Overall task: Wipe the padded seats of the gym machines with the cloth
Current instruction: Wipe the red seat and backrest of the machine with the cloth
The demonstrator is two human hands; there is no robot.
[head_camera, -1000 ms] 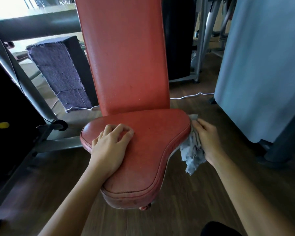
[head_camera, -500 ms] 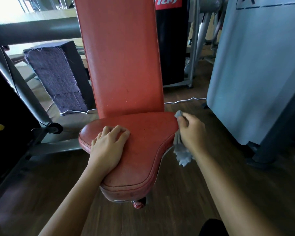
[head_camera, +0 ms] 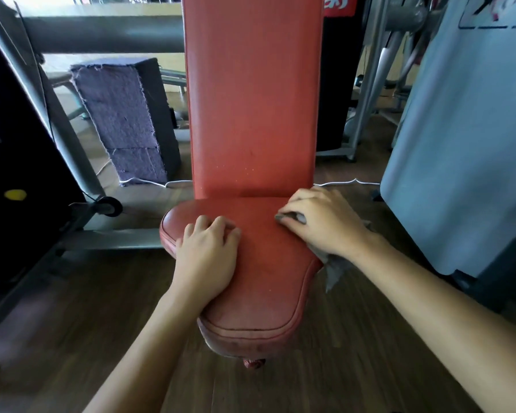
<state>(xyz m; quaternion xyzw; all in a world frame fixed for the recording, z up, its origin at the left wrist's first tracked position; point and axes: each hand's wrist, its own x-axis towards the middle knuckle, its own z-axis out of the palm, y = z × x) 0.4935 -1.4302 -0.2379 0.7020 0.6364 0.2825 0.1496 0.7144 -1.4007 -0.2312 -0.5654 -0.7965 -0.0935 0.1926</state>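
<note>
The red seat (head_camera: 259, 263) sits low in front of the tall red backrest (head_camera: 253, 99). The left hand (head_camera: 206, 257) rests on the left side of the seat with its fingers a little bent, and it holds nothing. The right hand (head_camera: 322, 222) is on the back right corner of the seat, close to the backrest, and its fingers curl over the grey cloth (head_camera: 334, 269). Most of the cloth is squashed under that hand, and a loose end hangs off the seat's right edge. This looks like the wiping step. To do it well, the right hand should press the cloth flat and slide it in long, slow lines from the back to the front tip. The left hand should lift off so its spot gets wiped too. The stitched edge needs a rub as well, since dirt can hide there.
</note>
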